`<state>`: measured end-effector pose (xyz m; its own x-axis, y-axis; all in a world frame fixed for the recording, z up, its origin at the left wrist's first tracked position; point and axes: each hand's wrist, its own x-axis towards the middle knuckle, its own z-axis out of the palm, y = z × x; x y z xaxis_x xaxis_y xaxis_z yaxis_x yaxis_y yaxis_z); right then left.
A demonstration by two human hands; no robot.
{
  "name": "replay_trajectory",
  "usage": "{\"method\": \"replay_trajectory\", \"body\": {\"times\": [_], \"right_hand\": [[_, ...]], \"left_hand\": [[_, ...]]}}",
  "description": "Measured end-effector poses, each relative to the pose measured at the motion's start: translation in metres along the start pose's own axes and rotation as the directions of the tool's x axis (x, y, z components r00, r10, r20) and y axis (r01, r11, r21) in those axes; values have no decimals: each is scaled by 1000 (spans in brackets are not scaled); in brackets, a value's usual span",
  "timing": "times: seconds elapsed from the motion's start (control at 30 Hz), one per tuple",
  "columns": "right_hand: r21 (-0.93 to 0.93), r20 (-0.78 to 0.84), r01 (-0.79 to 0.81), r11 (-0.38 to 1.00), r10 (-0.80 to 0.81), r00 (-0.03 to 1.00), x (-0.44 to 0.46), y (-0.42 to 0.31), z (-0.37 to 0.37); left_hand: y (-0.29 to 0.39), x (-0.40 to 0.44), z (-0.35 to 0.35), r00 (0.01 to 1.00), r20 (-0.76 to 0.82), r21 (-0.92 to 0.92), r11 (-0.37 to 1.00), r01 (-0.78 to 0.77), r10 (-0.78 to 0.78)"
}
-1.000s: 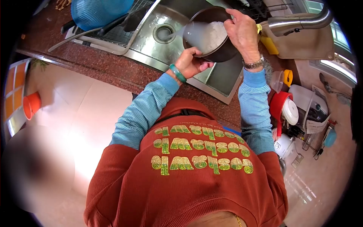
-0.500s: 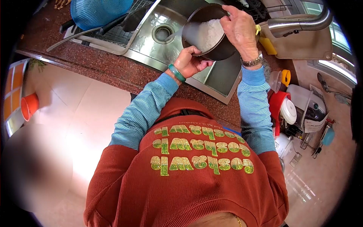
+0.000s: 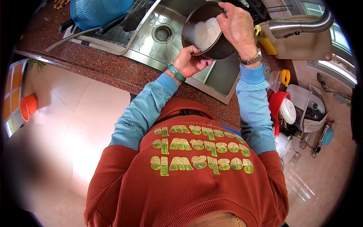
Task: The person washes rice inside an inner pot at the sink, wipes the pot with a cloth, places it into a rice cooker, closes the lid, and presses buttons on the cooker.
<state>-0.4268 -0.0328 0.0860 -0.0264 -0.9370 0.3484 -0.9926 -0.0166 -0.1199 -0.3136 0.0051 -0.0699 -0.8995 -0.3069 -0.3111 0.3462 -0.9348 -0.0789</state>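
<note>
A dark round pot [image 3: 193, 22] is tilted toward the left above the sink [image 3: 145, 49]. Wet white rice [image 3: 207, 34] lies inside it, and I see no stream leaving its lip. My left hand [image 3: 190, 62], with a green bangle at the wrist, grips the near rim, thumb on top and fingers underneath. Over the right rim is my right hand [image 3: 238, 28], closed around the edge with its fingers reaching inside; a metal watch sits on that wrist. The drain [image 3: 163, 33] shows left of the pot.
On the left, a blue strainer basket [image 3: 98, 13] rests on a wire dish rack beside dark-handled utensils. A steel faucet [image 3: 298, 27] reaches in from the right, over a beige board [image 3: 314, 43]. A yellow sponge-like piece [image 3: 268, 46] and stacked kitchenware stand at the right.
The cloudy water that was pouring from the pot toward the drain has stopped, and the rice shows more clearly. My right hand has shifted slightly up and left.
</note>
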Motion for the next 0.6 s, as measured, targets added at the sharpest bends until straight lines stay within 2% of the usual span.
{"method": "replay_trajectory", "body": {"times": [0.23, 0.6], "right_hand": [[-6, -23, 50, 999, -50, 998, 2, 1, 4], [-11, -17, 31, 999, -31, 999, 2, -2, 5]], "left_hand": [[1, 2, -4, 998, 50, -39, 999, 29, -27], [1, 1, -4, 997, 72, -38, 999, 27, -24]]}}
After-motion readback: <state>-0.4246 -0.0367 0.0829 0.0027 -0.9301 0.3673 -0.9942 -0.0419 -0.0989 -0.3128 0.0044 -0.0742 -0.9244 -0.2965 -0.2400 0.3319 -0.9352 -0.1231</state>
